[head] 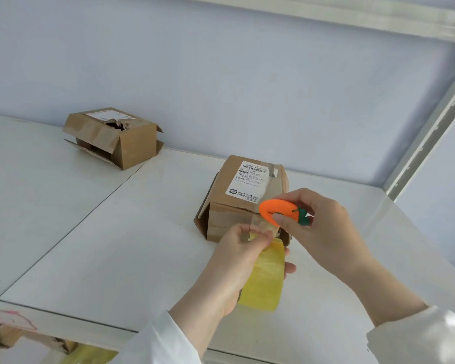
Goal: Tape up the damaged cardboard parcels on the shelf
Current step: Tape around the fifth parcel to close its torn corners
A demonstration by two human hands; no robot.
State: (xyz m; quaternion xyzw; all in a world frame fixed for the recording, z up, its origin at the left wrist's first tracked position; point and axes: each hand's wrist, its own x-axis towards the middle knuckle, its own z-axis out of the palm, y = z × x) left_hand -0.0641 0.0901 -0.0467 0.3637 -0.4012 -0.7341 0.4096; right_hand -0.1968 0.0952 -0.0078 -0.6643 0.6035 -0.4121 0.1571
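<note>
A cardboard parcel (243, 195) with a white shipping label stands on the white shelf (116, 232), clear tape running over its top and front. My left hand (237, 261) grips a yellowish roll of tape (265, 279) in front of the parcel, thumb and fingers pinching the stretched strip. My right hand (318, 227) holds an orange carrot-shaped cutter (280, 211) at the strip, close to the parcel's front edge. A second parcel (113, 136), torn open on top with loose flaps, sits at the back left.
The shelf has a grey back wall and a metal upright (428, 135) at the right. Another shelf board (378, 14) runs overhead. Below the front edge, more torn cardboard (8, 334) and yellow tape show on a lower level.
</note>
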